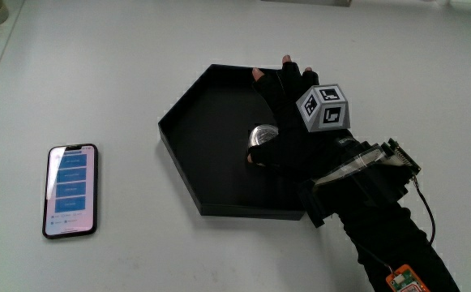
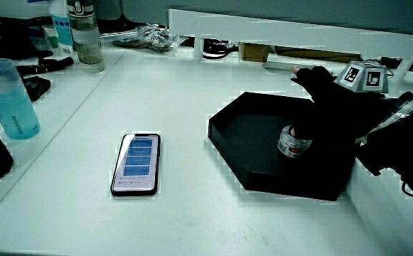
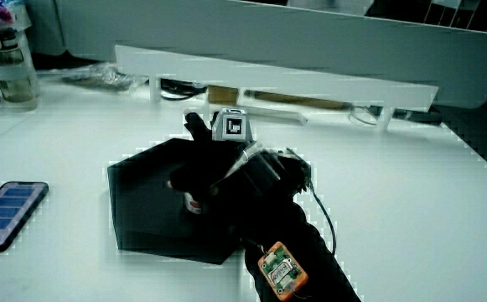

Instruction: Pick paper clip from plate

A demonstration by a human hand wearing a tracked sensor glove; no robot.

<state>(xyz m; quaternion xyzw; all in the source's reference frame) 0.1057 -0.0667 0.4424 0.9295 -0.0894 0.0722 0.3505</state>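
My hand (image 1: 288,138) hovers inside the black tray (image 1: 211,174), fingers loosely spread around a small silver object (image 1: 261,135); pinch low, lift straight

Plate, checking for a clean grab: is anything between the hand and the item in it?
Nothing visible. The hand is over the black plate, right at a small silvery object, the only thing seen in it, though its shape is not clearly a paper clip. The phone lies beside the plate, apart.

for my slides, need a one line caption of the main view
Gloved hand over a black hexagonal tray beside a small silvery object; phone lies nearby.
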